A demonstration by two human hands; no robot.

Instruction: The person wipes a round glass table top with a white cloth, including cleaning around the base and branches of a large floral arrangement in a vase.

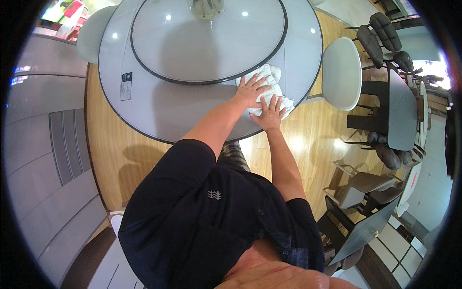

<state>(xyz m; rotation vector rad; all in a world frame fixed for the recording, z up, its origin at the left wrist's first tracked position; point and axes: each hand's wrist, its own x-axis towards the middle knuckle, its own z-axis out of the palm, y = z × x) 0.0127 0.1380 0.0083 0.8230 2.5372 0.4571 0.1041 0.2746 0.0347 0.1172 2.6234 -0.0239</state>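
A crumpled white cloth (270,73) lies on the pale round table (144,108), close to its right front edge. My left hand (249,92) rests flat on the cloth's left part, with its fingers spread. Just below and to the right, my right hand (269,115) presses on the cloth's near corner, its fingers also stretched out and apart. The cloth reaches up against the dark rim of the raised round turntable (216,58). Parts of the cloth are hidden beneath both hands.
A clear glass vessel (207,8) stands on the turntable at the far side. A small dark label (126,86) sits on the table's left. White chairs (341,72) flank the table. Further right are dark tables (402,111) and grey chairs on a wooden floor (308,144).
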